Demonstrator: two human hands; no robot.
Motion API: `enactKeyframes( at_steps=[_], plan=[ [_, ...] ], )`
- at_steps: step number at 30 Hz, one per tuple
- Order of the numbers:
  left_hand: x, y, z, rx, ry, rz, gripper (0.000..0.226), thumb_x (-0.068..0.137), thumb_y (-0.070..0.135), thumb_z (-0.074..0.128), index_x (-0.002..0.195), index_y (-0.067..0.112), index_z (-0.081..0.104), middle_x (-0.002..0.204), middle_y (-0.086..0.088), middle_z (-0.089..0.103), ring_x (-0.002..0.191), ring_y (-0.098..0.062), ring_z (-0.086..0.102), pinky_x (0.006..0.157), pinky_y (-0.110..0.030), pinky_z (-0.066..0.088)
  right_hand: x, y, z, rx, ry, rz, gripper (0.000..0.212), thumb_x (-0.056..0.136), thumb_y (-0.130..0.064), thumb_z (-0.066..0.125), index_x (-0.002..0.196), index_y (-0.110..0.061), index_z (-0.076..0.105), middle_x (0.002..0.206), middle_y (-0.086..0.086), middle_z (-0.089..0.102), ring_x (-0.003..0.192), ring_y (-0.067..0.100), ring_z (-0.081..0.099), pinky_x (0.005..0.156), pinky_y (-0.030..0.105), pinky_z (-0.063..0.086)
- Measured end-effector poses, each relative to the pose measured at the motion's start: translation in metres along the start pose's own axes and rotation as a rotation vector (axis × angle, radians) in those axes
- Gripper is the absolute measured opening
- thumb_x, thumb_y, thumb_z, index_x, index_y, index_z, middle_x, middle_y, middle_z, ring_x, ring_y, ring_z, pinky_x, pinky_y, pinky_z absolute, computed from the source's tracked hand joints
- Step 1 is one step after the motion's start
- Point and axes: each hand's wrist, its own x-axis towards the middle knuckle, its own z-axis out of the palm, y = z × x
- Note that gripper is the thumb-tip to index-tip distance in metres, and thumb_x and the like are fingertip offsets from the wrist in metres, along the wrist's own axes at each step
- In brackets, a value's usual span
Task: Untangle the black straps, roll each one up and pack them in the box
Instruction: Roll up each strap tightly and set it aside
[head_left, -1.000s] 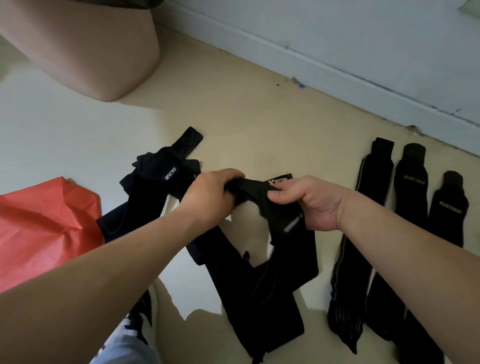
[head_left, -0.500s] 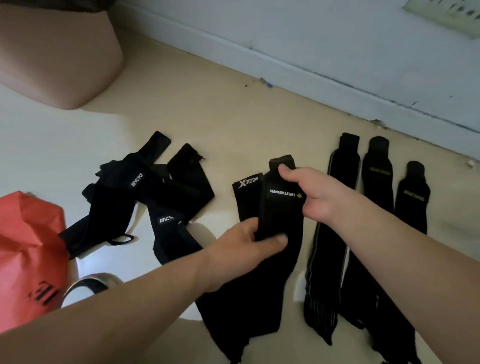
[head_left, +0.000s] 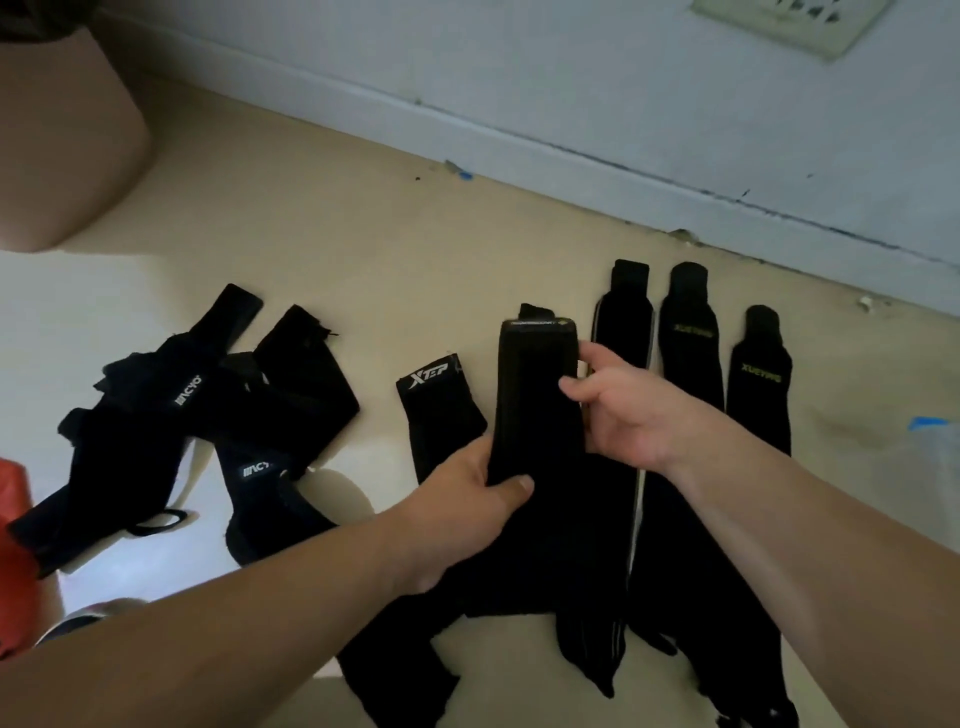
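A long black strap (head_left: 537, 395) lies lengthwise on the floor in the middle. My left hand (head_left: 467, 499) grips its left edge, thumb on top. My right hand (head_left: 623, 410) pinches its right edge near the upper end. Beside it on the left lies a black strap with an XTEP label (head_left: 439, 410). Three straightened black straps (head_left: 691, 358) lie side by side to the right. A tangled heap of black straps (head_left: 208, 415) sits at the left. No box is plainly visible.
A red bag (head_left: 13, 551) shows at the left edge. A pink tub (head_left: 62, 156) stands at the upper left. The wall's baseboard (head_left: 571, 156) runs diagonally behind the straps. Blue-edged clear plastic (head_left: 930, 431) lies at the right.
The strap went from being held up bunched between both hands to lying flat beside the XTEP strap. Its upper end has flipped, hiding the label. Both hands moved onto its edges.
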Motion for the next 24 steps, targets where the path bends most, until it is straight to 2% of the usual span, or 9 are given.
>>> enactKeyframes(
  at_steps=[3,5,8,11,14,16,18,20,24],
  plan=[
    [0.013,0.009,0.01,-0.118,-0.064,-0.084,0.038,0.103,0.029,0.069,0.14,0.031,0.063,0.124,0.001,0.078,0.117,-0.02,0.074,0.108,-0.043,0.056,0.006,-0.008,0.002,0.032,0.142,-0.167,0.054,0.104,0.008,0.045,0.138,-0.032,0.058,0.128,0.013,0.07,0.117,0.033,0.066,0.081,0.047,0.057],
    [0.016,0.007,0.015,-0.146,-0.188,-0.166,0.05,0.091,0.035,0.082,0.138,0.026,0.067,0.126,-0.002,0.078,0.12,-0.023,0.072,0.112,-0.045,0.053,0.012,-0.019,0.003,0.037,0.223,-0.248,0.051,0.103,0.007,0.047,0.131,-0.034,0.061,0.121,0.01,0.073,0.112,0.031,0.069,0.078,0.044,0.058],
    [0.015,-0.009,0.019,-0.025,-0.312,-0.21,0.056,0.085,0.023,0.086,0.139,0.025,0.067,0.13,0.004,0.076,0.127,-0.018,0.067,0.119,-0.039,0.045,0.019,-0.031,0.004,0.012,0.327,-0.294,0.049,0.103,0.005,0.051,0.131,-0.034,0.06,0.111,0.004,0.073,0.102,0.025,0.071,0.075,0.041,0.061],
    [0.011,-0.026,0.018,0.072,-0.248,-0.21,0.04,0.093,0.008,0.077,0.13,0.022,0.072,0.123,0.002,0.078,0.12,-0.015,0.071,0.11,-0.03,0.052,0.029,-0.02,0.001,-0.044,0.372,-0.261,0.048,0.107,-0.004,0.055,0.145,-0.032,0.053,0.11,0.0,0.068,0.099,0.018,0.068,0.068,0.028,0.054],
    [0.01,-0.039,0.014,-0.025,-0.026,-0.21,0.029,0.097,0.006,0.072,0.123,0.018,0.073,0.113,-0.004,0.081,0.107,-0.019,0.077,0.099,-0.033,0.06,0.036,0.003,-0.002,-0.119,0.391,-0.101,0.057,0.109,-0.018,0.057,0.161,-0.027,0.038,0.128,0.004,0.064,0.108,0.022,0.066,0.077,0.032,0.056],
    [0.016,-0.038,0.015,-0.109,0.049,-0.214,0.029,0.098,0.007,0.073,0.125,0.017,0.071,0.112,-0.008,0.081,0.106,-0.024,0.077,0.099,-0.04,0.062,0.035,0.017,-0.005,-0.096,0.385,0.078,0.053,0.108,-0.024,0.061,0.156,-0.014,0.043,0.125,0.011,0.065,0.108,0.03,0.07,0.077,0.041,0.062],
    [0.026,-0.029,0.014,-0.165,0.078,-0.198,0.032,0.098,0.007,0.072,0.128,0.016,0.069,0.114,-0.011,0.08,0.108,-0.029,0.077,0.1,-0.046,0.061,0.031,0.026,-0.008,-0.18,0.29,0.222,0.047,0.103,-0.037,0.067,0.139,-0.007,0.058,0.116,0.017,0.073,0.103,0.034,0.074,0.076,0.046,0.064],
    [0.033,-0.014,0.012,-0.223,0.086,-0.187,0.034,0.098,0.008,0.072,0.13,0.018,0.068,0.115,-0.012,0.079,0.108,-0.031,0.076,0.1,-0.048,0.06,0.028,0.033,-0.012,-0.294,0.151,0.332,0.052,0.098,-0.054,0.068,0.127,-0.01,0.068,0.116,0.014,0.075,0.104,0.032,0.073,0.077,0.043,0.061],
    [0.033,-0.005,0.012,-0.258,-0.006,-0.2,0.04,0.099,0.012,0.072,0.133,0.029,0.064,0.12,-0.008,0.079,0.113,-0.029,0.075,0.103,-0.05,0.059,0.025,0.039,-0.015,-0.249,-0.023,0.496,0.059,0.093,-0.058,0.074,0.132,-0.014,0.065,0.127,0.015,0.07,0.114,0.035,0.071,0.094,0.046,0.062]
  ],
)
